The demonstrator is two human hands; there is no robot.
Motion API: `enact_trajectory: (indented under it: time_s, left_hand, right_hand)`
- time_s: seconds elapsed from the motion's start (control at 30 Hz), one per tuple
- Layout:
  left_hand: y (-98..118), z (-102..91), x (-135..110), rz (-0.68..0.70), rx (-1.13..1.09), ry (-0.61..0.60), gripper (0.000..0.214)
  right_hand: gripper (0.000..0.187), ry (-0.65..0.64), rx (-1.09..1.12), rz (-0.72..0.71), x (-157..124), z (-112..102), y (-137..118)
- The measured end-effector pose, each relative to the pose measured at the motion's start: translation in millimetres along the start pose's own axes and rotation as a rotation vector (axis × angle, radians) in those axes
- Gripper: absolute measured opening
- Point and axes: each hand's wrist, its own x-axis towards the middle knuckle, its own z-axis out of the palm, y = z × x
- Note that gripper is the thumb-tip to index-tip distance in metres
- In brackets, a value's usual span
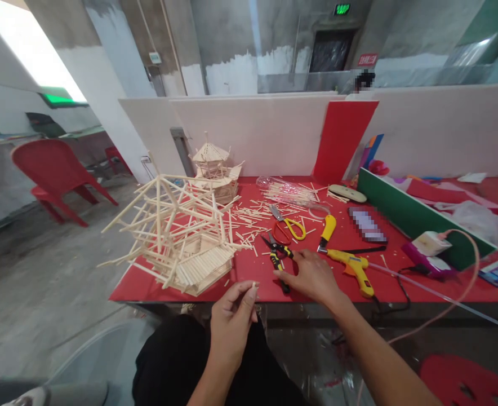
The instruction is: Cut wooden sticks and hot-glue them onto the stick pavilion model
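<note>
One tiny stick [254, 285], low in the middle of the frame, is pinched by the left hand [231, 317] and could drop if those fingers slip, while the right hand [315, 274] bends half-curled over pliers [276, 261] near the centre, its grip too hidden to tell.
</note>
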Motion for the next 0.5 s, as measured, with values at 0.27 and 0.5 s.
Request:
enact_trajectory:
  time_s: [0.27,0.5]
  left_hand:
    - [11,33.6,12,-0.024,-0.078,-0.005,0.038]
    - [13,29.3,12,-0.004,-0.058,-0.021,0.037]
  right_hand:
    - [0.041,0.005,0.003,0.048,96,-18,-6]
    - [0.034,-0.146,0.054,0.167,158,-5,0]
